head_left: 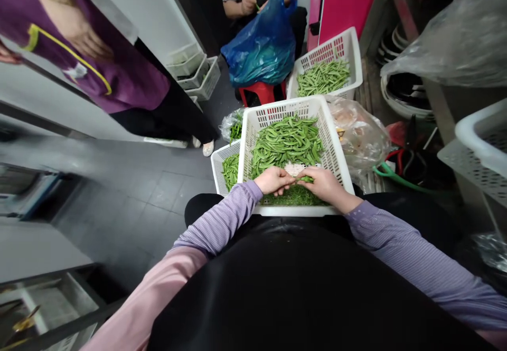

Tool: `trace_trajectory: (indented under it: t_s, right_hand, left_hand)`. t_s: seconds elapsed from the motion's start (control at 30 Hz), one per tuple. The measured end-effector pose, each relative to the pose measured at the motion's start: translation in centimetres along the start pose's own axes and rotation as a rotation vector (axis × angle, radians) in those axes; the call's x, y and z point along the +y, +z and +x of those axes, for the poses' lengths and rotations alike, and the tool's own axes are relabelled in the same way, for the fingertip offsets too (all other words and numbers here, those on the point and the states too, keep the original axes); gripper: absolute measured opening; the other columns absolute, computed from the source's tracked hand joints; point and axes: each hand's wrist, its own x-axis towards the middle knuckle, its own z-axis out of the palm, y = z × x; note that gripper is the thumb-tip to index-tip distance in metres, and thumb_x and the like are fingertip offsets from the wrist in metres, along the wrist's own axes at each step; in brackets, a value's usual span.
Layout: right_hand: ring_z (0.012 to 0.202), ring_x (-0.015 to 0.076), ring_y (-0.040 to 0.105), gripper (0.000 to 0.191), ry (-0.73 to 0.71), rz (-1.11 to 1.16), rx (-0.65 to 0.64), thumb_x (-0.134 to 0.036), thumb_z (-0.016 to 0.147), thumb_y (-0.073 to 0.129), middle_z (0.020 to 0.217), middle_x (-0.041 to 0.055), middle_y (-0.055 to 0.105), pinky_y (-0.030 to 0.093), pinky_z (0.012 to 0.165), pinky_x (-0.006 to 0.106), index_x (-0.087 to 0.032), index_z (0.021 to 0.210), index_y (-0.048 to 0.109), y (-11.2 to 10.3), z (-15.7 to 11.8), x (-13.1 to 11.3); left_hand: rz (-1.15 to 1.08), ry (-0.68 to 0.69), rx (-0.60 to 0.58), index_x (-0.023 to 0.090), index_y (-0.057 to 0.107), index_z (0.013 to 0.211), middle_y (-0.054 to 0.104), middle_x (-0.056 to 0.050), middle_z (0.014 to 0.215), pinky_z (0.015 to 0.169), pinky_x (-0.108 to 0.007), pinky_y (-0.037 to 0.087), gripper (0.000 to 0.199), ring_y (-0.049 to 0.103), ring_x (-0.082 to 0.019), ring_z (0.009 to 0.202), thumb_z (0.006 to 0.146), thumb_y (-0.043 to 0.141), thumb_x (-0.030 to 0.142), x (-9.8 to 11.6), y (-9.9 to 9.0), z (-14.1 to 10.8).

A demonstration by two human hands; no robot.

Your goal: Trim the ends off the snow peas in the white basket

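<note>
My left hand (274, 180) and my right hand (324, 184) meet over the near part of a white plastic basket (338, 153) on my lap. Flat green snow pea pods (287, 142) are heaped in its far part. Several pods (306, 179) stick out of my closed right hand. The fingertips of my left hand are pinched together at the end of a pod beside the right fingers. Fine green trimmings (295, 197) lie below my hands, at the near wall of the basket. A patch of pale basket floor (293, 169) shows between pods and trimmings.
Another white basket (351, 58) holds green beans (324, 78). A smaller basket (217, 169) of pods stands at left. A blue bag (261, 45) rests on a red stool (259, 93) before a seated person. Someone in a purple apron (119, 71) stands left. Scissors (412, 155) lie at right.
</note>
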Motion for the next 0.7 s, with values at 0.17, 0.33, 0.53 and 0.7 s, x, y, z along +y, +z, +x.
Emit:
trace_trajectory:
  t_s: [0.17, 0.33, 0.53, 0.7]
  right_hand:
    - [0.075, 0.0204, 0.058, 0.007, 0.020, 0.050, 0.026, -0.020, 0.072, 0.060, 0.078, 0.0050, 0.064, 0.042, 0.067, 0.030, -0.020, 0.076, 0.065, -0.8, 0.0, 0.0]
    - [0.072, 0.0198, 0.057, 0.004, 0.049, 0.175, 0.078, -0.023, 0.069, 0.061, 0.075, 0.0040, 0.064, 0.041, 0.066, 0.030, -0.020, 0.070, 0.064, -1.0, -0.1, -0.6]
    - [0.060, 0.0172, 0.055, 0.016, 0.231, 0.481, 0.170, -0.033, 0.063, 0.065, 0.061, 0.0004, 0.060, 0.041, 0.058, 0.029, -0.019, 0.067, 0.060, -0.5, -0.1, -1.1]
    - [0.038, 0.0095, 0.040, 0.038, 0.467, 0.947, 0.351, -0.044, 0.054, 0.072, 0.044, -0.0071, 0.046, 0.032, 0.040, 0.023, -0.019, 0.073, 0.051, -1.2, 0.3, -0.4]
  left_hand:
    - [-0.224, -0.027, -0.087, 0.007, 0.053, 0.080, 0.053, 0.003, 0.055, 0.042, -0.016, 0.043, 0.015, 0.049, -0.003, 0.040, 0.085, 0.041, 0.013, 0.1, -0.3, -0.3]
    - [-0.307, -0.001, -0.058, 0.005, 0.056, 0.082, 0.048, 0.005, 0.047, 0.037, -0.015, 0.040, 0.017, 0.046, -0.004, 0.034, 0.083, 0.040, 0.010, 0.3, -0.4, -0.8]
    - [-0.473, -0.073, -0.028, 0.008, 0.055, 0.078, 0.038, 0.009, 0.045, 0.034, -0.016, 0.036, 0.018, 0.033, -0.002, 0.029, 0.081, 0.037, 0.010, -1.5, 1.4, 0.5]
    - [-0.002, -0.355, 0.039, 0.008, 0.058, 0.084, 0.042, 0.006, 0.047, 0.040, -0.018, 0.038, 0.018, 0.041, -0.005, 0.035, 0.079, 0.041, 0.010, -5.0, 2.7, 2.5]
